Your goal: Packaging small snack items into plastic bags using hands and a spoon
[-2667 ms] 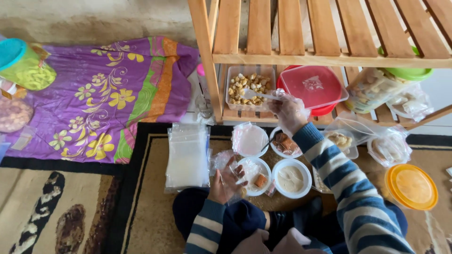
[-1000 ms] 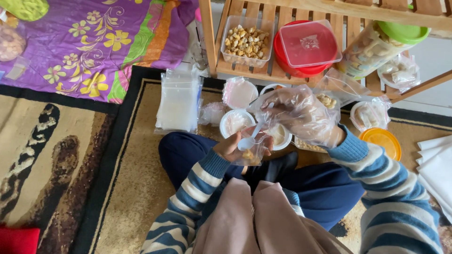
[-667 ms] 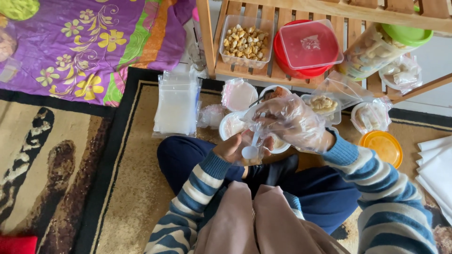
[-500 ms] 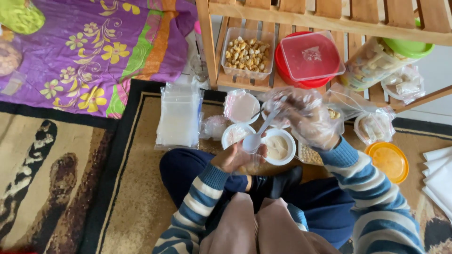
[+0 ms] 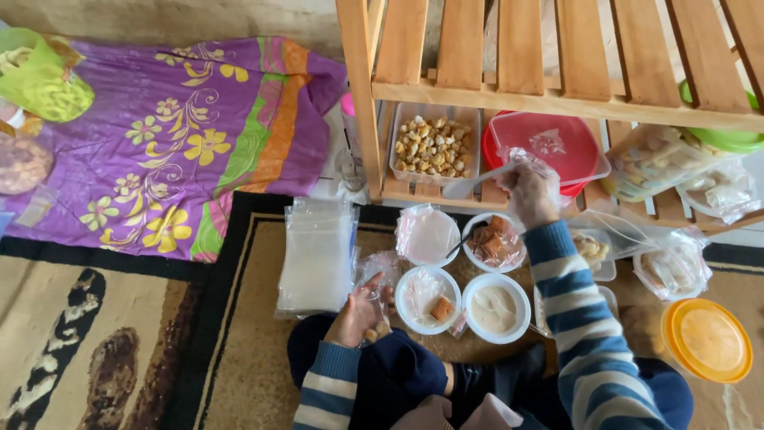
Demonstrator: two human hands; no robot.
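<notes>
Floor level, viewed from above. The surface is a patterned rug (image 5: 239,374) in tan, brown and black, with a dark border. Behind it a purple floral cloth (image 5: 183,151) is spread, reaching a rough grey wall at the top edge. A green-lidded jar (image 5: 48,80) and a round container of snacks (image 5: 20,163) are seen at the cloth's left end.

A wooden slatted shelf (image 5: 557,95) is stood at the right. On its lowest level are held a clear tub of fried snack pieces (image 5: 434,147), a red container with clear lid (image 5: 549,151), a tilted jar with green lid (image 5: 676,151) and bagged snacks.

The right hand (image 5: 529,191), covered in a clear plastic glove, is clenched on a white plastic spoon (image 5: 473,181); the spoon's bowl is held at the near edge of the clear tub, just above the shelf slats.

The left hand (image 5: 358,314), bare, is closed on a small clear plastic bag (image 5: 378,271) just over the knee; how tight the grasp is cannot be told.

On the rug between knees and shelf, four white bowls are grouped: one plastic-lined and empty-looking (image 5: 426,235), one with brown pieces (image 5: 495,243), one with a single brown cube (image 5: 430,301), one with pale paste (image 5: 495,306). A stack of clear bags (image 5: 317,255) is laid left of them. An orange lid (image 5: 707,338) is laid at the right, well apart.

Striped blue-and-white sleeves and dark trousers are worn.
</notes>
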